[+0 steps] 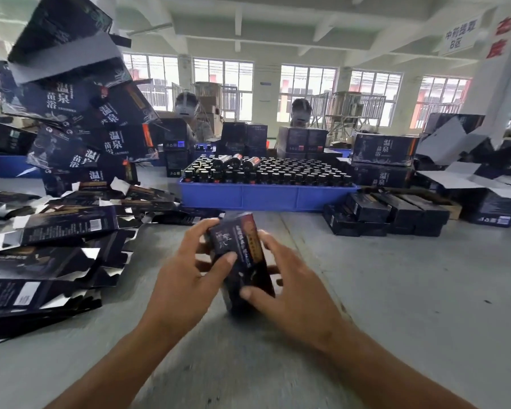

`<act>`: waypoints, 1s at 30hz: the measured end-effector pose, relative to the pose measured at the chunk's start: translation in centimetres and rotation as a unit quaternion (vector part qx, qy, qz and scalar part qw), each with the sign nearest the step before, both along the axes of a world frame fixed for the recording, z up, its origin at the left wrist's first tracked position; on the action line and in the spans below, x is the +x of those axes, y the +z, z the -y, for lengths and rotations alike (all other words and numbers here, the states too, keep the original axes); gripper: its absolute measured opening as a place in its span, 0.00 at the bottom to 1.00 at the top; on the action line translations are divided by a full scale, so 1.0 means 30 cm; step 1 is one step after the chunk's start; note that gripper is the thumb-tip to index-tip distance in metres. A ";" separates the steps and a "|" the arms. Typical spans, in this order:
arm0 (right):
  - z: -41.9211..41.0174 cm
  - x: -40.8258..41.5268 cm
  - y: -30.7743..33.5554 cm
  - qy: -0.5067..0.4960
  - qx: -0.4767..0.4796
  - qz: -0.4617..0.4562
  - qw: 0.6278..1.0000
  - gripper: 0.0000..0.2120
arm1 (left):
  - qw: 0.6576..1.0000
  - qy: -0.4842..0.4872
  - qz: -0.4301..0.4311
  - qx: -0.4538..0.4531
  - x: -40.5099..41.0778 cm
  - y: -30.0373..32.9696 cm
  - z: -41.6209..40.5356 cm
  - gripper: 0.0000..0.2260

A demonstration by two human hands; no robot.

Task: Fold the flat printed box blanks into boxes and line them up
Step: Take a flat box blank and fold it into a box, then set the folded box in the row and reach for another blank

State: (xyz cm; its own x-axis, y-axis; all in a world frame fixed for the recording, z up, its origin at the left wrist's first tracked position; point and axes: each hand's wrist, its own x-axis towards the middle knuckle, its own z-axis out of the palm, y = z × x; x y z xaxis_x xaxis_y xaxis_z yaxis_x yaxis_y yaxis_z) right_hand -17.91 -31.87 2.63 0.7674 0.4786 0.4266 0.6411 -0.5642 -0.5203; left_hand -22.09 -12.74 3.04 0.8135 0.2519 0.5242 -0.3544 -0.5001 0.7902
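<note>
Gripping one dark printed box [242,261] from both sides, the two hands hold it just above the desk [396,290], near the middle of the near edge. Left hand [186,273] wraps the box's left face, thumb laid across the front panel, fingers curled behind. Right hand [283,287] clamps the right face, thumb pressed on the lower front, other fingers hidden behind the box. Box already looks opened into a tube; long axis runs up and away from the person, tilted a bit left at the top, bottom end nearest the wrists. Can't tell whether the end flaps are tucked, too blurred. Judgement: forming step almost done, end closure or set-down next. Key relation: the row of finished boxes [387,214] sits toward the far right of the desk, well apart from the held box, so the right hand is the nearer one for carrying it over, and the box's long axis would need turning to match those lying in the row. Flat blanks [50,255] lie heaped along the left edge, nearer the left hand for the next pickup. Blue tray [266,196] of bottles sits across the far middle, beyond the hands, between heap and row. Risk: crushing a panel if squeezed while tucking.
</note>
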 end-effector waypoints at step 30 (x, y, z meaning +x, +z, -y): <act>0.263 0.835 0.114 -0.423 -0.202 0.059 0.882 0.20 | 0.970 0.078 -0.131 0.187 0.091 -0.098 0.002 0.08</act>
